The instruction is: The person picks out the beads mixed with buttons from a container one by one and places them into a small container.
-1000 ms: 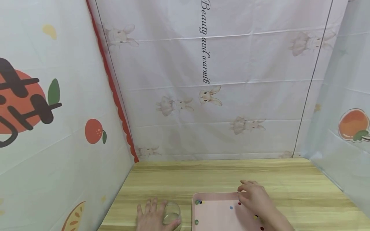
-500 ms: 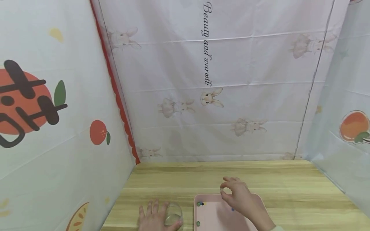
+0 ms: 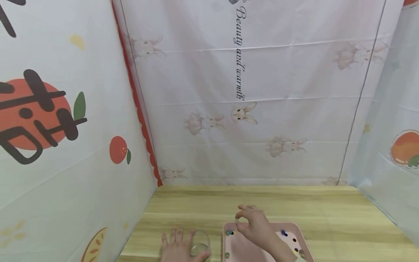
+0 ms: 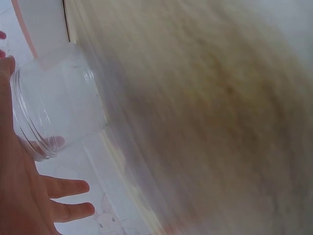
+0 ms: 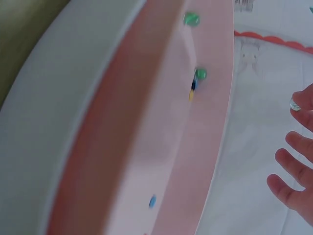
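three printed cloth walls (image 3: 209,160) around table (image 3: 196,203), pink tray (image 3: 240,249) and jar (image 4: 61,100)

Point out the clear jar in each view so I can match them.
Head: the clear jar is at the bottom, just left of centre, against the left hand.
Left wrist: upper left, tipped sideways in the picture.
Right wrist: not in it.
Shared landmark: the rabbit-print curtain.

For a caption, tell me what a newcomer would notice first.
Probably the big orange fruit print on the left wall. Next, the right hand, pinching a small clear bead near the far edge of the pink tray. Left of the tray, the left hand holds a clear jar.
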A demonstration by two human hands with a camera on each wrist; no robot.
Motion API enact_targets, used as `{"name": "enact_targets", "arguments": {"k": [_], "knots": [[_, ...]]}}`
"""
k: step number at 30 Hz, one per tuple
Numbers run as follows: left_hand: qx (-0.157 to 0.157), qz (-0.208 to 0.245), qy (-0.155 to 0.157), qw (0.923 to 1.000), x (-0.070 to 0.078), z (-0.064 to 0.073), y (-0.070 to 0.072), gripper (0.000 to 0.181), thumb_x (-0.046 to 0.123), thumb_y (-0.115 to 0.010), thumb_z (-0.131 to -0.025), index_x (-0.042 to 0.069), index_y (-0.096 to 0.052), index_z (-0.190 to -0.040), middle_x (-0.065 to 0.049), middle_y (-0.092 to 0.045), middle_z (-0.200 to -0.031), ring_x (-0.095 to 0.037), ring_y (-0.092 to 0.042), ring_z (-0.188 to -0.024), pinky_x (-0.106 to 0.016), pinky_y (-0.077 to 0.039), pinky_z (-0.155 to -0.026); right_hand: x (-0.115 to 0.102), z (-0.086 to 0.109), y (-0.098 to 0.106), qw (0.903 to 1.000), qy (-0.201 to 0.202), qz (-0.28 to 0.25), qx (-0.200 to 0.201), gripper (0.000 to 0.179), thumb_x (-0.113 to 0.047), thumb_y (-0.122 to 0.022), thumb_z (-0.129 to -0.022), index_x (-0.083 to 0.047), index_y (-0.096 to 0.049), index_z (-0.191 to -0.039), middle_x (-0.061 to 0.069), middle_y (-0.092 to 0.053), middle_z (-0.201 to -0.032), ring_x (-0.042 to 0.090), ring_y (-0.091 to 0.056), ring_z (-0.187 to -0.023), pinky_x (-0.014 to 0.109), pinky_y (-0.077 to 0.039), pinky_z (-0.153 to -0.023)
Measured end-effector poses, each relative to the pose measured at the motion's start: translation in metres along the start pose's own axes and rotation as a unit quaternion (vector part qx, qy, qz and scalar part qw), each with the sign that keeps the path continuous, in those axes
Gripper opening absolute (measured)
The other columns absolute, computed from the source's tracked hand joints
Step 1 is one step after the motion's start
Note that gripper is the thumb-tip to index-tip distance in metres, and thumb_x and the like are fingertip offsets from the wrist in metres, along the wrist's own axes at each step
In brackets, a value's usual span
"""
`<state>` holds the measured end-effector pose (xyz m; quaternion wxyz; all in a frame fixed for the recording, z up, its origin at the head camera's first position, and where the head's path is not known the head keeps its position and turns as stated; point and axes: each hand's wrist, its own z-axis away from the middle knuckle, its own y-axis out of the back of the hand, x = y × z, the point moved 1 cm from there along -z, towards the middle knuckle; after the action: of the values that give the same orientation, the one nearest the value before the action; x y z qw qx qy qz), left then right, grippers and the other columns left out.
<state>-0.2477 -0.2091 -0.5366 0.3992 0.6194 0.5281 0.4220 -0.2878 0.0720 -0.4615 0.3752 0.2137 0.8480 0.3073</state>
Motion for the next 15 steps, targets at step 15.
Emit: {"name": "enact_targets", "arguments": {"k": [15], "knots": [[0.009,-0.011,-0.015,0.9998,0.003,-0.001,0.000,0.095,0.094,-0.042,-0.071,0.022,-0.063,-0.128,-0.021,-0.061,-0.130,-0.047,-0.053,-0.122,-0.070,-0.036,-0.097,-0.028,-0.015,-0.045,0.9969,0.072,0.023,-0.022,0.009,-0.013,-0.075,-0.082,-0.016,-0.075,-0.090,0.011,-0.072,-0.117,0.036,-0.062,-0.116,0.063,-0.049,-0.093]]}}
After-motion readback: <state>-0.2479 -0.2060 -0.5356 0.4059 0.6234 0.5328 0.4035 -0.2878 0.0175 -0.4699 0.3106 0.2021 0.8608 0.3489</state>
